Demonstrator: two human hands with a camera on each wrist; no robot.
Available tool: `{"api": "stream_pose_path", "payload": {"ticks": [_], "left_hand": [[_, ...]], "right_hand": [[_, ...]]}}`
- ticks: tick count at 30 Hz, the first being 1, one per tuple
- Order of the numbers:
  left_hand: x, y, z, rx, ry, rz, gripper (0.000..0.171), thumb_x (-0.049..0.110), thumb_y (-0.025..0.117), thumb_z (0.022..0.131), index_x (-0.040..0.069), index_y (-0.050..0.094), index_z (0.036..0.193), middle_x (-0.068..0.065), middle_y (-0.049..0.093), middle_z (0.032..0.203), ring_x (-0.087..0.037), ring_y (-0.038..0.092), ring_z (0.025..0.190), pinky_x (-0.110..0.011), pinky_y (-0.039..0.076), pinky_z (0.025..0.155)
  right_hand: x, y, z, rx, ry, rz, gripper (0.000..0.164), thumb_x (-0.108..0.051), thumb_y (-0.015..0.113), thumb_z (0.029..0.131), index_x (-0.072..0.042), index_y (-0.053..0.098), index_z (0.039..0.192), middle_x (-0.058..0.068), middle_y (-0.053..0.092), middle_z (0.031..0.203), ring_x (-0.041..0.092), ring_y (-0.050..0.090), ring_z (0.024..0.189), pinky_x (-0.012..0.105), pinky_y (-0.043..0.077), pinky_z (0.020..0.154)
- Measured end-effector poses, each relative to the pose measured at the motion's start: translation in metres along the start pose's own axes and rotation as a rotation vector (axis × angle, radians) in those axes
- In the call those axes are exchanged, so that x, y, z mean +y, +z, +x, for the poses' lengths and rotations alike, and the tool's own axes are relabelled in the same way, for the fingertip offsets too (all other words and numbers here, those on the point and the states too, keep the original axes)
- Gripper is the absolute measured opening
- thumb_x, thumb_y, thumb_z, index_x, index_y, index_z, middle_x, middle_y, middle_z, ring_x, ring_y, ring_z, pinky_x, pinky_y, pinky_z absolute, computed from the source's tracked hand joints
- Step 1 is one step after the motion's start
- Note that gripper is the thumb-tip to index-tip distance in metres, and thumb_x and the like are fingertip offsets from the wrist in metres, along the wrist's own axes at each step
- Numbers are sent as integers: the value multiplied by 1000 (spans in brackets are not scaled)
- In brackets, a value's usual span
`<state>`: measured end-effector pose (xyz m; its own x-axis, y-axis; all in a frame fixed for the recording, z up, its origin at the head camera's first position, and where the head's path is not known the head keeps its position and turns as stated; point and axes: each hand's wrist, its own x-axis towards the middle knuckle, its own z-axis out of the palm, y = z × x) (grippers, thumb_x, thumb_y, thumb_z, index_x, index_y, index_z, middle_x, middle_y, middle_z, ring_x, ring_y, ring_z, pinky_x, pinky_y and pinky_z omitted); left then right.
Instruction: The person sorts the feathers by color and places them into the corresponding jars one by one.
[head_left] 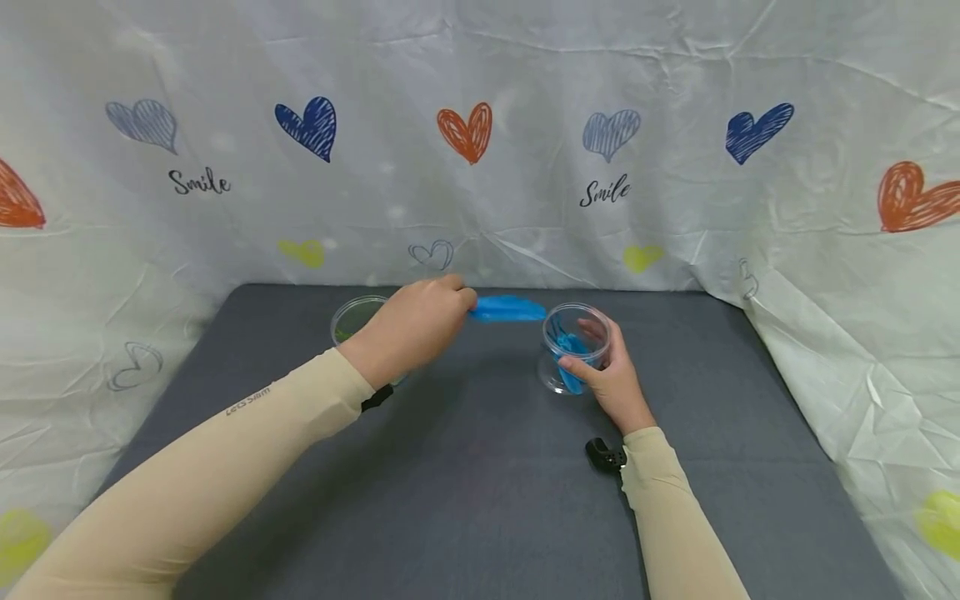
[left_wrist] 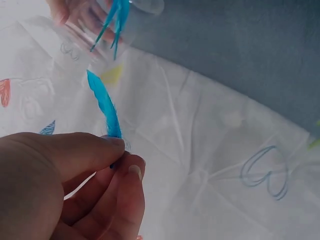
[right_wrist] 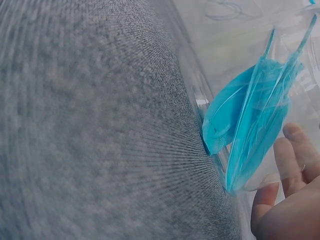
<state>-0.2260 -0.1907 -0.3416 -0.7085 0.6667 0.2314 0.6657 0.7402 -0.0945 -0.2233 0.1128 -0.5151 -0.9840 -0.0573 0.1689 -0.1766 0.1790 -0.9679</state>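
My left hand [head_left: 420,323] pinches a blue feather [head_left: 510,309] between thumb and fingertips, above the table. The feather points right, its far tip close to the rim of a clear plastic jar [head_left: 550,377]. That jar stands upright, uncovered, and my right hand [head_left: 617,385] grips its right side. Several blue feathers [right_wrist: 250,125] stand inside, quills up. In the left wrist view, the pinched feather [left_wrist: 106,105] rises from between thumb and fingers. A second clear jar [head_left: 347,315] stands at the back left, partly hidden by my left hand and forearm; something green shows in it.
A dark grey cloth covers the table [head_left: 480,492]. Behind and beside it hangs a white curtain [head_left: 540,100] printed with hearts and "Smile". Each wrist wears a black strap; the right one [head_left: 604,456] is plain to see.
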Motion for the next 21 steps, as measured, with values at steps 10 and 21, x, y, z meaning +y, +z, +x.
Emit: {"api": "stream_pose_path", "payload": {"ticks": [10, 21], "left_hand": [[22, -9, 26, -26, 93, 103, 11, 2, 75, 100, 1, 80, 110, -10, 67, 92, -20, 66, 80, -32, 64, 70], [38, -1, 63, -137, 216, 103, 16, 7, 71, 105, 6, 81, 116, -10, 72, 101, -22, 70, 84, -35, 65, 75]], "right_hand": [[3, 2, -3, -10, 5, 19, 88, -25, 84, 98, -29, 31, 168, 2, 46, 168, 26, 35, 163, 60, 31, 133], [3, 1, 3, -15, 18, 70, 90, -24, 84, 98, -32, 29, 169, 2, 44, 166, 30, 48, 151, 59, 43, 125]]}}
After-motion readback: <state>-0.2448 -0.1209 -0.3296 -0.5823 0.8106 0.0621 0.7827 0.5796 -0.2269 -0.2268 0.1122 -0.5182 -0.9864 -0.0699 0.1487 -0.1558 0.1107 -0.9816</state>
